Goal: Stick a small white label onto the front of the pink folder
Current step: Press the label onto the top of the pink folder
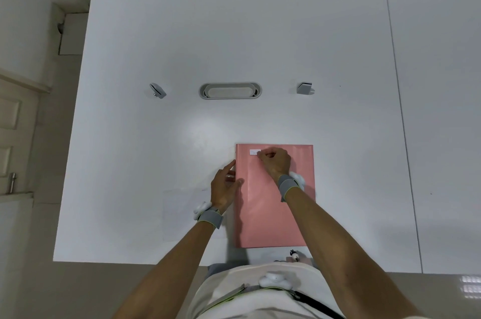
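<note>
The pink folder (265,214) lies flat on the white table, near its front edge. A small white label (254,152) sits on the folder's upper left corner. My right hand (274,162) is over the top of the folder, fingers curled, with fingertips touching the label's right end. My left hand (225,184) rests at the folder's left edge, its thumb on the pink cover and its fingers spread on the table beside it. Both wrists wear grey bands.
A pale sheet (182,214) lies on the white table (208,32) left of the folder, partly under my left forearm. Farther back are a grey oval cable port (230,90) and two small grey clamps (157,90) (304,88). A small object (294,256) lies at the front edge.
</note>
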Demonstrator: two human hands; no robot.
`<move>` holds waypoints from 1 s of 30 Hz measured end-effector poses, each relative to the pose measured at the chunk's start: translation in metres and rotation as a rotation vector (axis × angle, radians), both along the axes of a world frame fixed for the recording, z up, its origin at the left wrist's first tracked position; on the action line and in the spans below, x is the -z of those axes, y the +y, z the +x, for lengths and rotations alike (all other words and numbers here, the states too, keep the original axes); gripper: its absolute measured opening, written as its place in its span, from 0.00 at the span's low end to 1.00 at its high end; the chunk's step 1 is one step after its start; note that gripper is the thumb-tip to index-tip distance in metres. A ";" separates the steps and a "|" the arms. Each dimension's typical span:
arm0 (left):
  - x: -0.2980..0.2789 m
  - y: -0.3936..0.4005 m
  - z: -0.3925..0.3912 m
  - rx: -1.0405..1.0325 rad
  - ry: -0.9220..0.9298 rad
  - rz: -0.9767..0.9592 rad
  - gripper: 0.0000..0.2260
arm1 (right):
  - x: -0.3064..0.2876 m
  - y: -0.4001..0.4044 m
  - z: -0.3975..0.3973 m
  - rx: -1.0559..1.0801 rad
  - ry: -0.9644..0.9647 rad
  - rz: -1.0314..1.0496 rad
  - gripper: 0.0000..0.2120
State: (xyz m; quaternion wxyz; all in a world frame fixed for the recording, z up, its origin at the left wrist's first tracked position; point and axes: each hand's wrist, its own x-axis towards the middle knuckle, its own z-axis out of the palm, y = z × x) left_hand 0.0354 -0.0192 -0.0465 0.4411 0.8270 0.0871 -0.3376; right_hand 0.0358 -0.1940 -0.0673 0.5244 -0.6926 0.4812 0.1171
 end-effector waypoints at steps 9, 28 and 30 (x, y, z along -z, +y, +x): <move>0.002 0.001 0.000 0.000 -0.003 -0.004 0.28 | 0.000 0.004 0.002 0.001 0.024 -0.020 0.08; 0.007 -0.001 0.001 -0.004 -0.010 0.010 0.28 | -0.004 0.011 0.014 0.100 0.105 -0.033 0.28; 0.008 -0.001 0.001 -0.006 -0.008 0.006 0.28 | -0.005 0.012 0.014 0.071 0.109 -0.049 0.28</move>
